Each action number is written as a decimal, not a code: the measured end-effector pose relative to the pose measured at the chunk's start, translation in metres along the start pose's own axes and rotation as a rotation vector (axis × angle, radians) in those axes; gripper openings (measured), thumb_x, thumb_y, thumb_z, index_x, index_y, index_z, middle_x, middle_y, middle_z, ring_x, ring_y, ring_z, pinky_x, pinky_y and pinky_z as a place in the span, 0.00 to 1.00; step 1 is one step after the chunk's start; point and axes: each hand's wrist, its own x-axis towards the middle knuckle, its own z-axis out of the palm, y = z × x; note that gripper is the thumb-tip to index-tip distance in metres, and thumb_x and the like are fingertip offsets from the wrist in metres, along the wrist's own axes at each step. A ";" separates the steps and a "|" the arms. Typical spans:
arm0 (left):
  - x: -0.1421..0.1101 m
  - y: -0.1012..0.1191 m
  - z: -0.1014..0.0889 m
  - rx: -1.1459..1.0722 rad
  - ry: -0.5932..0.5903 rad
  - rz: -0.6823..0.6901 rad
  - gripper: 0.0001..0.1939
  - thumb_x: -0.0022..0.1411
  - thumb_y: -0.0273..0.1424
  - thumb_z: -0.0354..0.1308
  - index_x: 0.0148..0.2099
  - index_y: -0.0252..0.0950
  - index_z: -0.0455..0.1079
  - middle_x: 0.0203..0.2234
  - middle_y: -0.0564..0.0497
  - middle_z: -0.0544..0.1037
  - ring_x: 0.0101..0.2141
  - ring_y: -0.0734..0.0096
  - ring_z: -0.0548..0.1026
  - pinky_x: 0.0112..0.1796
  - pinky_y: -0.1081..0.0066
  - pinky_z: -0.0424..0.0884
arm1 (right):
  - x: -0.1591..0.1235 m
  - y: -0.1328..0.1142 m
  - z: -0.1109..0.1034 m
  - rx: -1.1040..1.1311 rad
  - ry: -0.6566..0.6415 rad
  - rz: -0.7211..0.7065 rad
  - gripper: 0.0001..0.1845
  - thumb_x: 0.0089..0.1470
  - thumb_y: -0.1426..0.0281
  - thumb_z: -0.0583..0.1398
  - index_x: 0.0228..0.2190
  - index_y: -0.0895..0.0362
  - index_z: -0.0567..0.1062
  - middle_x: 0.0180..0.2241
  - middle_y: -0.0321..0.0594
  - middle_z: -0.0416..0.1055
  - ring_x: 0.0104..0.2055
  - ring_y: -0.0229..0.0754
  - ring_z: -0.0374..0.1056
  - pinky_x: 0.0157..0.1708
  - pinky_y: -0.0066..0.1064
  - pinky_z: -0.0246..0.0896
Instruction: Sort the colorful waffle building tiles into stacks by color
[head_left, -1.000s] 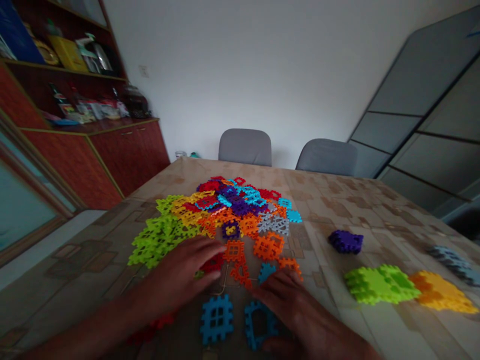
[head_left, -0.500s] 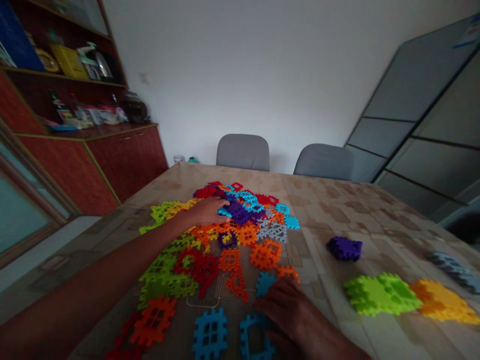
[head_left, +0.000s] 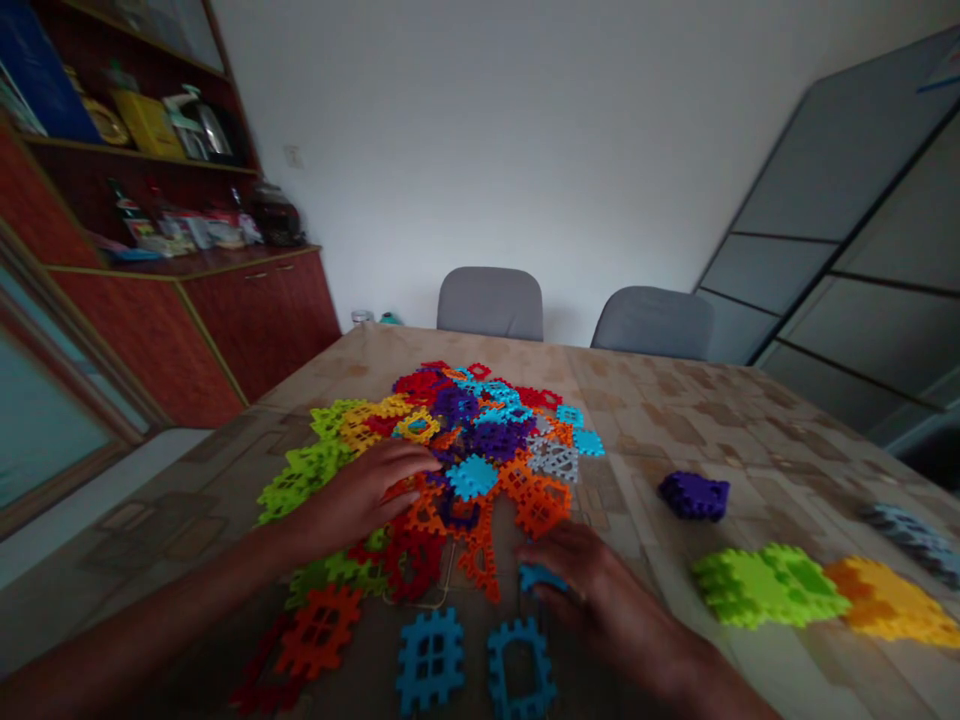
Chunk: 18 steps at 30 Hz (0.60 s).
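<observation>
Lying at the left of the tabletop (head_left: 637, 430), lime-green pieces (head_left: 304, 478) with toothed edges overlapped in a loose heap. Nearer the person, a red-orange piece (head_left: 320, 630) with a four-pane window rested partly over a darker red one (head_left: 259, 678). The left hand (head_left: 364, 498) arched over the mixed pile, its grip loosely parted, with hold of nothing that showed. Close to the person lay a blue window piece (head_left: 430, 660); farther back, just beyond the left fingertips, a bright cyan piece (head_left: 472, 477) sat atop the pile. Next came a blue frame (head_left: 519, 668) around one large opening. The right hand's (head_left: 581, 575) grip was pinched on a blue piece (head_left: 538, 577), half covered. Farther right were purple (head_left: 694, 496), lime (head_left: 769, 587), yellow (head_left: 892, 602) and blurred grey stacks (head_left: 911, 540)
</observation>
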 end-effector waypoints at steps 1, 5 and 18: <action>-0.008 0.006 0.002 0.003 0.024 -0.018 0.17 0.72 0.32 0.51 0.60 0.42 0.70 0.55 0.45 0.76 0.56 0.57 0.72 0.57 0.59 0.67 | 0.006 0.005 0.000 0.032 0.033 -0.007 0.16 0.61 0.77 0.59 0.49 0.52 0.75 0.45 0.42 0.77 0.49 0.47 0.72 0.50 0.39 0.66; -0.035 0.042 0.009 0.032 0.123 -0.069 0.18 0.72 0.34 0.53 0.62 0.46 0.69 0.54 0.50 0.78 0.53 0.61 0.75 0.54 0.65 0.70 | 0.040 0.018 0.001 0.000 0.115 -0.017 0.22 0.57 0.78 0.60 0.53 0.56 0.73 0.49 0.45 0.76 0.51 0.47 0.71 0.52 0.39 0.67; -0.080 0.101 0.044 0.050 -0.065 -0.036 0.49 0.48 0.36 0.75 0.69 0.49 0.56 0.55 0.48 0.76 0.51 0.52 0.73 0.50 0.61 0.73 | 0.120 0.025 0.002 -0.254 -0.107 -0.154 0.39 0.48 0.82 0.60 0.62 0.59 0.64 0.63 0.50 0.64 0.62 0.54 0.58 0.61 0.50 0.51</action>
